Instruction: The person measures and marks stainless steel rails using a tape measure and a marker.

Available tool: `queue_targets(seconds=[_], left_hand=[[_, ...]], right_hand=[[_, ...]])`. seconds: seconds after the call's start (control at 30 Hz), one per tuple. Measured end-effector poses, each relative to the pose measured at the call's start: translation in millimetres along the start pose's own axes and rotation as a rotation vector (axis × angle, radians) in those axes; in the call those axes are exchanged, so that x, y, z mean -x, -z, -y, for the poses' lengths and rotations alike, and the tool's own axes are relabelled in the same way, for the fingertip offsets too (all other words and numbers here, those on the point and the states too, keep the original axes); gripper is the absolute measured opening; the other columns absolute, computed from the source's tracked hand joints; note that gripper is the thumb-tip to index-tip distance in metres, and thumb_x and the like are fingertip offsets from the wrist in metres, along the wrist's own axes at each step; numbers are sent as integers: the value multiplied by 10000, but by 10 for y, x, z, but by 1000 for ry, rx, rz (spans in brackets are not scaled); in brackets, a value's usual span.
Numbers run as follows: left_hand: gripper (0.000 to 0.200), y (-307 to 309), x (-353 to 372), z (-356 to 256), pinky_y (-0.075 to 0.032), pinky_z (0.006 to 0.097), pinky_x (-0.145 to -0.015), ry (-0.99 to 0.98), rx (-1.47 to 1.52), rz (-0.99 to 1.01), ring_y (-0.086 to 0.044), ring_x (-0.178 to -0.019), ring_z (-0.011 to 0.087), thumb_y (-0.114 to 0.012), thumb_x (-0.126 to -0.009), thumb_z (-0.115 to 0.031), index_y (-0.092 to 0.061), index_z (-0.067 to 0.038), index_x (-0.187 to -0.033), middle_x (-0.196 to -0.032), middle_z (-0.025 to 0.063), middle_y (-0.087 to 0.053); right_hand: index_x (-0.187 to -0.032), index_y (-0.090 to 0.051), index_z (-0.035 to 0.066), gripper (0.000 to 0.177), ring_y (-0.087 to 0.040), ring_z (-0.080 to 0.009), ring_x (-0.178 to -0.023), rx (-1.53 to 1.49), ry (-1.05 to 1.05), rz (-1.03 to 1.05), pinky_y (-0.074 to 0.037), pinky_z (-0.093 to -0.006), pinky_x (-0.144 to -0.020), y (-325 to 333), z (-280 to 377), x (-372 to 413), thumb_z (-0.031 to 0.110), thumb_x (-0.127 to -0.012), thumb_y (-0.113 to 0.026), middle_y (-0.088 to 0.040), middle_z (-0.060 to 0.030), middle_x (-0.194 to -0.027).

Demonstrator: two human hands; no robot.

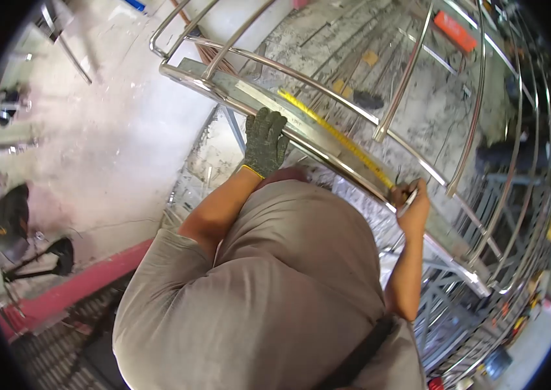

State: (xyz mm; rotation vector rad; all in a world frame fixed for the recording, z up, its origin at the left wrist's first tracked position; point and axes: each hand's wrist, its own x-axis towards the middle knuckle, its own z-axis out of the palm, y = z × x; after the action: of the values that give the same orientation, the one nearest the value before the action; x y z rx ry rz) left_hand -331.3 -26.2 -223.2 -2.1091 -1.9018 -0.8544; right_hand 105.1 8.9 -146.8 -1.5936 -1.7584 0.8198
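Note:
My left hand (265,143), in a dark knit glove with a yellow cuff, lies over the near shiny metal tube (334,162), its fingers stretched across it. Along the flat metal strip behind that tube runs an extended yellow tape measure (340,138), slanting down to the right. At its lower end is my bare right hand (413,203), closed around a slim white pen-like marker (408,200). The hand's fingers partly cover the end of the tape. Curved metal bars (412,71) rise from the tube frame beyond both hands.
An orange-red object (454,31) lies on the stained floor behind the bars. A grey metal trestle (444,305) stands under the frame at right. Dark items (12,221) and metal pieces lie at far left, near a pink-red beam (87,279).

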Motion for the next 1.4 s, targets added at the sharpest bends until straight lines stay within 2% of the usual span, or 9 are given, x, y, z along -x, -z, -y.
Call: queue_targets(seconds=[0.23, 0.37, 0.43, 0.9, 1.1, 1.2, 1.23, 1.33, 1.4], left_hand=[[587, 27, -5, 41, -366, 686, -1207, -24, 11, -41, -505, -1469, 453, -819, -887, -230, -644, -95, -1431, -1472, 172, -609], [708, 44, 29, 112, -357, 660, -1222, -57, 40, -38, -479, -1496, 439, -858, -858, -219, -585, -137, -1506, -1539, 148, -548], [719, 76, 17, 103, -355, 654, -1231, -55, 52, -36, -479, -1499, 436, -859, -862, -215, -575, -143, -1518, -1543, 146, -546], [759, 365, 82, 184, -342, 582, -1308, -70, 96, 166, -378, -1610, 404, -837, -891, -212, -562, -119, -1592, -1694, 141, -463], [699, 507, -38, 261, -381, 543, -1292, -114, 147, 213, -427, -1585, 392, -826, -887, -185, -610, -93, -1546, -1648, 155, -527], [634, 719, -114, 414, -451, 527, -1221, -195, 212, 262, -545, -1481, 392, -820, -884, -149, -648, -82, -1490, -1539, 166, -617], [565, 906, -181, 473, -496, 528, -1133, -170, 353, 258, -637, -1332, 394, -798, -878, -81, -673, -70, -1429, -1426, 172, -673], [457, 1044, 59, 811, -543, 508, -1016, 54, 260, 165, -675, -1182, 377, -769, -918, -52, -687, -60, -1368, -1322, 173, -690], [327, 923, 225, 1114, -572, 441, -932, 352, 317, -100, -694, -1048, 324, -744, -986, -79, -704, -47, -1308, -1187, 173, -706]], right_hand=[[-944, -477, 62, 407, -599, -193, -728, 40, 39, 49, -524, -346, -706, 23, -96, -21, 90, -894, -880, -643, -93, -794], [-956, -470, 61, 410, -609, -179, -738, -27, -10, 53, -523, -334, -703, 36, -119, -2, 68, -909, -877, -653, -88, -811], [-963, -467, 61, 405, -610, -172, -742, -85, -74, 65, -525, -329, -704, 39, -26, 26, 57, -917, -870, -656, -86, -816], [-920, -490, 50, 399, -616, -207, -721, 24, 28, 80, -527, -352, -708, -294, 358, -77, 60, -892, -889, -667, -110, -790], [-925, -506, 41, 381, -646, -252, -714, 85, 4, 41, -541, -372, -713, -413, 548, -47, 40, -882, -885, -691, -138, -800], [-933, -517, 39, 365, -673, -316, -712, 155, -20, 23, -553, -397, -714, -459, 690, -6, 45, -887, -880, -708, -165, -805], [-934, -520, 39, 363, -680, -326, -714, 155, -23, 16, -553, -399, -713, -503, 745, 2, 48, -887, -880, -710, -168, -805], [-950, -522, 42, 359, -705, -376, -728, 199, -38, 16, -551, -419, -702, -616, 1105, 10, 72, -899, -877, -722, -186, -813], [-955, -519, 42, 360, -708, -395, -731, 230, -64, 36, -549, -429, -696, -708, 1279, -22, 82, -904, -874, -728, -195, -817]])
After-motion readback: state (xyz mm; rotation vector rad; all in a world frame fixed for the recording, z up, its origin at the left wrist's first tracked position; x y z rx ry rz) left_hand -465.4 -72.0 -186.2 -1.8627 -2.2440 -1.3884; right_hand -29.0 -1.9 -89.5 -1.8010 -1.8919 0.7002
